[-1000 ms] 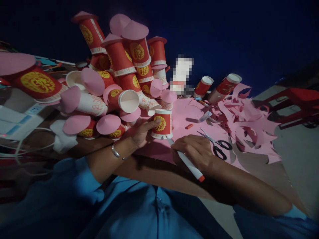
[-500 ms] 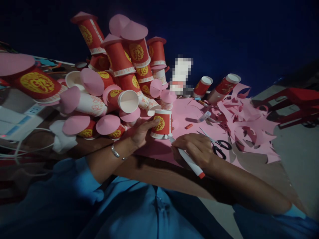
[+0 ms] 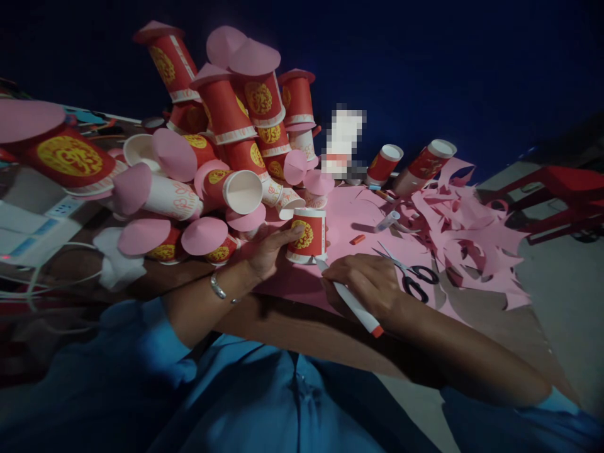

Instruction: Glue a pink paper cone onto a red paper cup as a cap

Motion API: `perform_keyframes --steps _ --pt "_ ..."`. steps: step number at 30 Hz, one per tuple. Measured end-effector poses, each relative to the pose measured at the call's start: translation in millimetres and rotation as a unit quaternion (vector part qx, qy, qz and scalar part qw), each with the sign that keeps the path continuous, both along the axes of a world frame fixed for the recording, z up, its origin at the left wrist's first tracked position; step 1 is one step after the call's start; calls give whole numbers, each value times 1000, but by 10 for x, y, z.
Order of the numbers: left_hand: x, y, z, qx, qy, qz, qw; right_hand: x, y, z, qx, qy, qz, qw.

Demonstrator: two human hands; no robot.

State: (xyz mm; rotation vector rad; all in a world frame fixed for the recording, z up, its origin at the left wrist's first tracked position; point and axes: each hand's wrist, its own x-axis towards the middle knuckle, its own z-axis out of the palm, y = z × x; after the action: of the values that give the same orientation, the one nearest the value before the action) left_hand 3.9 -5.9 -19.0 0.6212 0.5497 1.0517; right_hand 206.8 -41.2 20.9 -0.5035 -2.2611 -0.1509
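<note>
My left hand (image 3: 271, 253) is closed round a red paper cup (image 3: 314, 234) with a gold emblem and a white band along its lower edge. In my right hand (image 3: 361, 280) is a white marker (image 3: 357, 308) with an orange-red end. The marker's tip is at the cup's lower white band, close to the hand's fingertips; whether it touches is hard to tell. Just right of that hand lie scissors with black handles (image 3: 415, 282), their blades apart. A small orange-red marker cap (image 3: 357, 240) rests on the pink paper (image 3: 342, 214) behind the hand.
At left, several red and white cups (image 3: 229, 110) with pink paper cones are piled up. Pink paper scraps (image 3: 472, 239) cover the table's right side. Behind them stand a red cup (image 3: 384, 165) and a cup stack (image 3: 425, 167). A clear tube (image 3: 387, 220) lies near the scissors.
My right hand and the marker have shifted slightly left along the cup's lower edge. The cup and my left hand have stayed almost still.
</note>
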Motion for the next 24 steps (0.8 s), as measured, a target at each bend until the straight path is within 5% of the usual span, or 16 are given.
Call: perform_keyframes --steps 12,24 --pt "-10 18 -25 -12 -12 -19 1000 -27 -22 100 -110 9 40 993" --pt "-22 8 -13 -19 -5 -14 1000 -32 3 6 -4 25 12 1000"
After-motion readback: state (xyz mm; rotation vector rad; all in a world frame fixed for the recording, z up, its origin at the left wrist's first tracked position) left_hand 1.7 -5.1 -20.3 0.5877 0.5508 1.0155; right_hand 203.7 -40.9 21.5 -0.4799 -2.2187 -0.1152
